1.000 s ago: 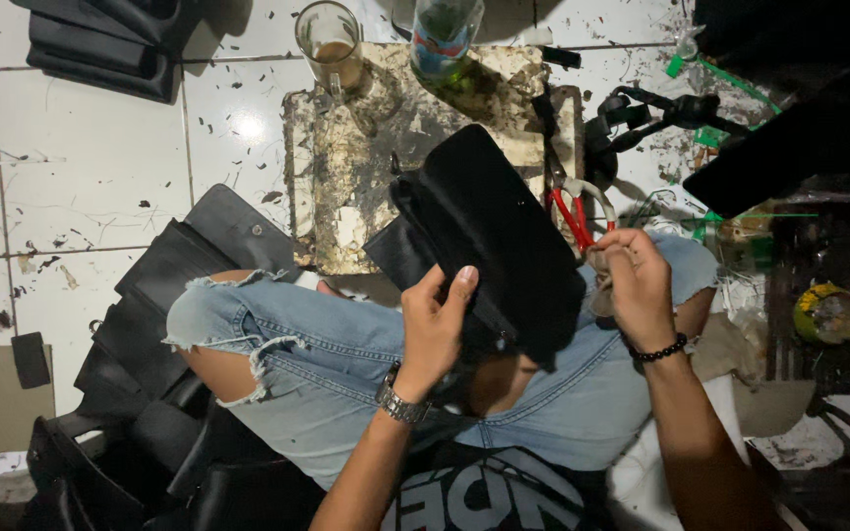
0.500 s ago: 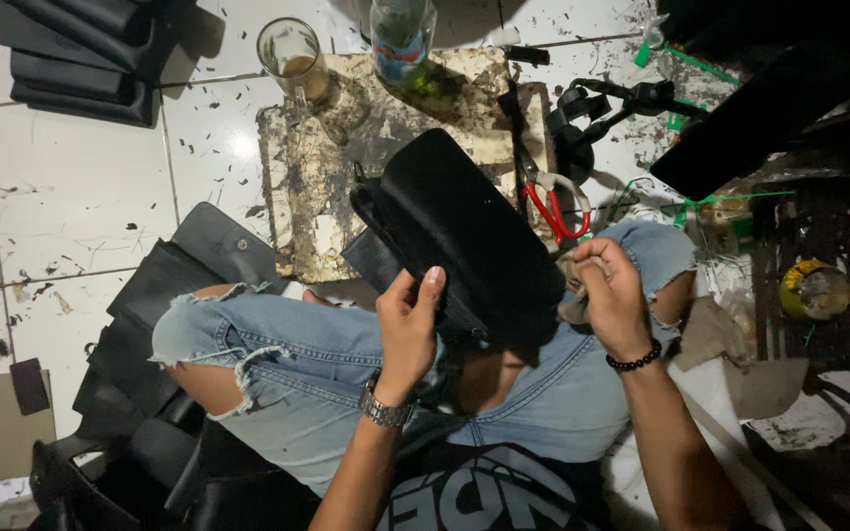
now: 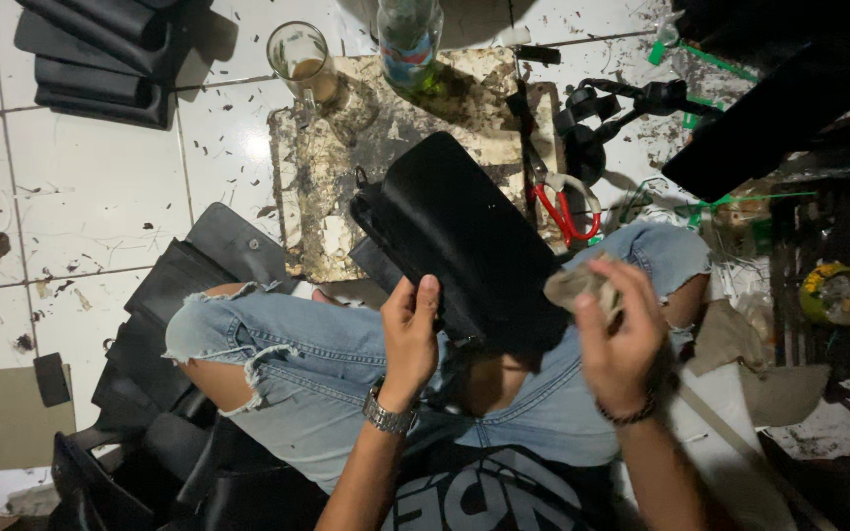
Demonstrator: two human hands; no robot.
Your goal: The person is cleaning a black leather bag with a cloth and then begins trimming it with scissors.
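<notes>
The flat black leather pouch [image 3: 464,246] is held above the lap, its long axis running diagonally from upper left, over the stained work board [image 3: 346,167], down to lower right over the torn blue jeans [image 3: 307,354]. The left hand [image 3: 409,334], wrist upright with a metal watch, grips the pouch's near lower edge, thumb on top and fingers hidden beneath. The right hand [image 3: 617,339] is raised just beside the pouch's right corner, fingers curled and pinching a crumpled beige rag [image 3: 575,287]. Red-handled scissors [image 3: 568,211] lie near the board's right edge; a glass tumbler [image 3: 299,61] stands at its upper left corner. White tiled floor [image 3: 91,197] lies left.
</notes>
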